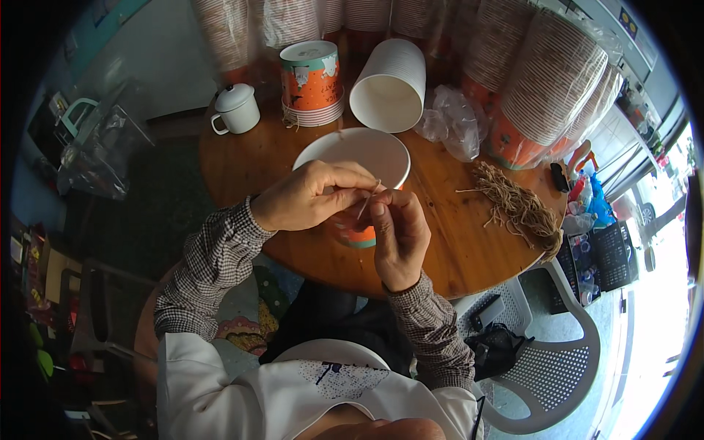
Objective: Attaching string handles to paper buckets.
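Over the near side of a large paper bucket (350,145), my two hands meet. This bucket is white inside and orange with a green band outside, and it stands upright. My left hand (315,194) pinches a thin piece of string (364,208) between thumb and fingertips. Close beside it, my right hand (400,238) has its thumb and forefinger closed on the same string. My hands hide part of the bucket's front wall. To the right on the table lies a loose bundle of tan strings (517,209).
The round wooden table (455,249) also bears a white lidded mug (237,108), an orange bucket turned upside down (311,84), a white bucket on its side (389,86) and a crumpled plastic bag (455,121). Tall wrapped bucket stacks (554,77) line the back. A plastic chair (554,367) stands right.
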Available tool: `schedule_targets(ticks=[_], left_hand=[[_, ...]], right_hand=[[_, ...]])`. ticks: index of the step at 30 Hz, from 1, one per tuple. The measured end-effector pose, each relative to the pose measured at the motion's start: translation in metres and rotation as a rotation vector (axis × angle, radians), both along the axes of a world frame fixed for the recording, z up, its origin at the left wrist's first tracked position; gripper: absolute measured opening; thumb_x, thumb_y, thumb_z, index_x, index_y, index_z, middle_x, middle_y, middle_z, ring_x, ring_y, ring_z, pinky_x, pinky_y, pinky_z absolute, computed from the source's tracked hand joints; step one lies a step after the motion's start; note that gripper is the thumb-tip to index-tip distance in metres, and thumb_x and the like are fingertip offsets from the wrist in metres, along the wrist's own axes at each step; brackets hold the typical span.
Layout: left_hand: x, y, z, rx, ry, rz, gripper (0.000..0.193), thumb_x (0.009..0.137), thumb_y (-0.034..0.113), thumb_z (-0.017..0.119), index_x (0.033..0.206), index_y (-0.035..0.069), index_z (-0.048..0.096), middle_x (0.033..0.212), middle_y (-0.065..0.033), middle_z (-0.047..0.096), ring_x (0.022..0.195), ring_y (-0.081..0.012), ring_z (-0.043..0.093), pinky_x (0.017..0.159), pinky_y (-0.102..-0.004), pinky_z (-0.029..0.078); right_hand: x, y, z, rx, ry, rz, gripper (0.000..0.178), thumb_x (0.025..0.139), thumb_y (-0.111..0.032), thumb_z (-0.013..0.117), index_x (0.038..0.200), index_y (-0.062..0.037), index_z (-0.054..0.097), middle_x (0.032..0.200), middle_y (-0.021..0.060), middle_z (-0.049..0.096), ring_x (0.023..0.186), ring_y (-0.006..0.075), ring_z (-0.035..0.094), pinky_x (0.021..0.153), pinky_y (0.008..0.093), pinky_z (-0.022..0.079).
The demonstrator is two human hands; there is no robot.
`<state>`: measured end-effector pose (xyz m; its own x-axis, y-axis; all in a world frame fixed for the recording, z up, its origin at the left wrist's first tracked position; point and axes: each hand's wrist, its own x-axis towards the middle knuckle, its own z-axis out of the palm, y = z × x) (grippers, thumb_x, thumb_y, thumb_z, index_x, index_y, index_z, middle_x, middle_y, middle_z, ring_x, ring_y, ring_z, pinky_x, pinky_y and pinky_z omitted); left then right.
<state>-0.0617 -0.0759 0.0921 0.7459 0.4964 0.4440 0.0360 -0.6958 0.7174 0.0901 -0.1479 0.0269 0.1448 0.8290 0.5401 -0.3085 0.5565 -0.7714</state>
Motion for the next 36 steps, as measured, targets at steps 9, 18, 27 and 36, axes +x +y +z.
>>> schedule_targets(ticks=[9,18,27,36], left_hand=[[0.007,-0.003,-0.012,-0.234,0.036,-0.012,0.015,0.088,0.002,0.054,0.101,-0.002,0.059,0.096,-0.007,0.064,0.093,-0.0143,0.061,0.086,-0.0285,0.048],[0.011,-0.007,-0.013,-0.183,0.173,0.137,0.013,0.086,0.005,0.057,0.094,-0.001,0.064,0.084,-0.0076,0.066,0.083,-0.0142,0.063,0.079,-0.0283,0.051],[0.024,-0.007,-0.006,-0.244,0.317,-0.071,0.021,0.081,0.011,0.069,0.1,0.001,0.068,0.091,-0.0104,0.068,0.083,-0.0185,0.065,0.076,-0.0304,0.05],[0.037,-0.006,-0.023,-0.102,0.438,0.021,0.016,0.08,0.008,0.068,0.093,-0.001,0.068,0.086,-0.0122,0.068,0.077,-0.0193,0.066,0.071,-0.0299,0.051]], right_hand=[[0.034,0.004,0.016,0.089,-0.442,-0.355,0.009,0.087,0.008,0.055,0.093,0.0028,0.056,0.085,0.009,0.064,0.071,0.0128,0.063,0.064,0.0239,0.051],[0.051,0.005,0.016,0.041,-0.448,-0.379,0.01,0.086,0.007,0.057,0.094,0.0027,0.058,0.081,0.0094,0.065,0.075,0.0142,0.064,0.068,0.025,0.05],[0.049,0.001,0.005,0.048,-0.487,-0.415,0.012,0.084,0.008,0.059,0.094,0.0014,0.059,0.082,0.0096,0.067,0.074,0.0155,0.064,0.067,0.025,0.05],[0.048,0.0,0.001,0.038,-0.388,-0.356,0.011,0.084,0.006,0.06,0.093,0.0005,0.06,0.083,0.0072,0.066,0.073,0.0136,0.063,0.065,0.0246,0.049]])
